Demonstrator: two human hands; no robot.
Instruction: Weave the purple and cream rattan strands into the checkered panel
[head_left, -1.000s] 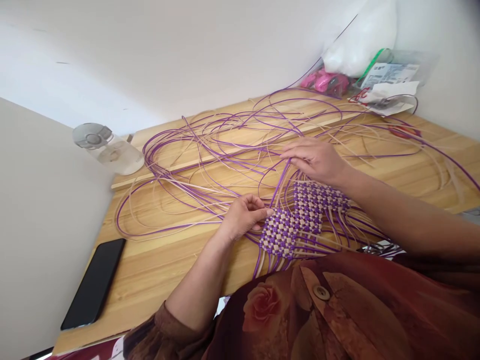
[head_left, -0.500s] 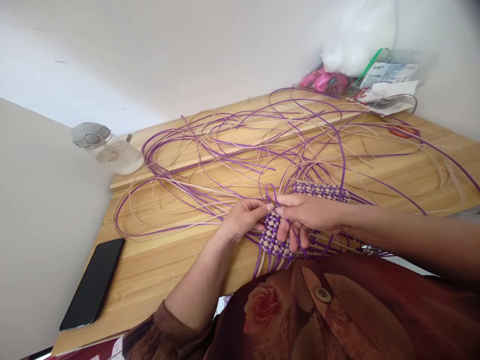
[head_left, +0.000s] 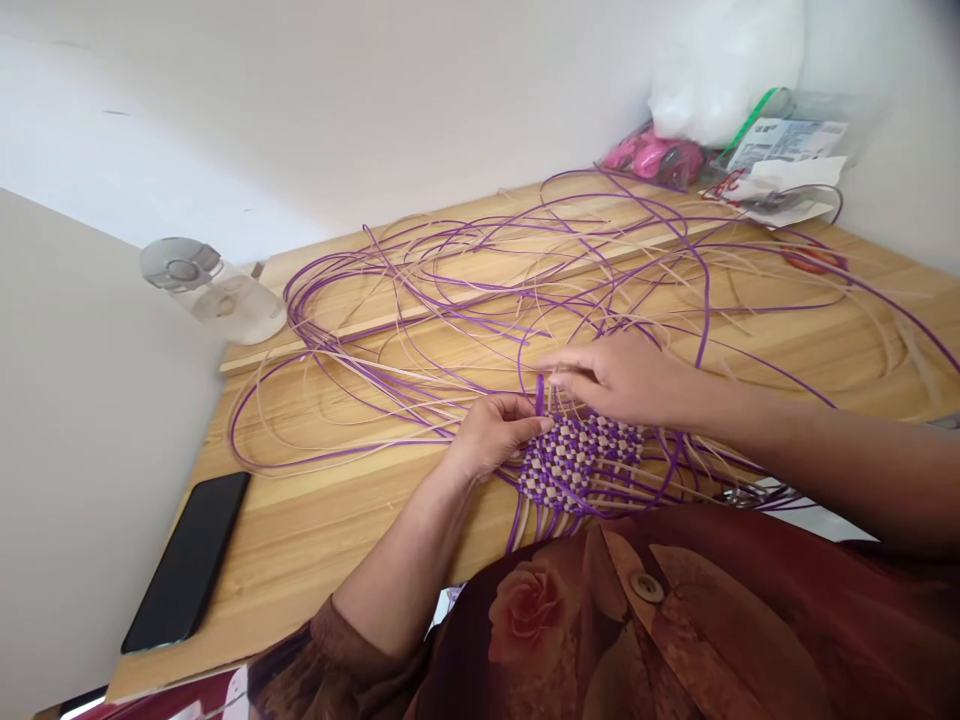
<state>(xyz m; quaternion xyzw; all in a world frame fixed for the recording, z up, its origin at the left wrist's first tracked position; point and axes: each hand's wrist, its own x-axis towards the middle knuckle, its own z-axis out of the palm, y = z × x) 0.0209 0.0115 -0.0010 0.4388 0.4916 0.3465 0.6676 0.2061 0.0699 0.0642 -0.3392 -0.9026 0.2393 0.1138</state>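
A purple and beige woven piece [head_left: 559, 465] lies near the table's front edge, against the shirt. My left hand [head_left: 495, 435] pinches its upper left edge between thumb and fingers. Just above that edge, my right hand [head_left: 619, 375] has its thumb and forefinger close together by thin cords; whether it grips one is too small to tell. A purple cord loop [head_left: 539, 395] stands up between the two hands. Long loose purple and beige cords [head_left: 337, 350] spread from the weave over the table.
A black phone [head_left: 187, 560] lies at the left edge of the wooden table [head_left: 315, 520]. Behind it a clear bottle [head_left: 240, 305] with a grey lid leans over. Red-handled scissors [head_left: 814, 258], papers [head_left: 787, 185] and a bag with pink items [head_left: 652, 158] are at the back right.
My right hand has moved up off the woven piece, uncovering more of it. The small purple loop has become narrower and upright. My left hand keeps its pinch.
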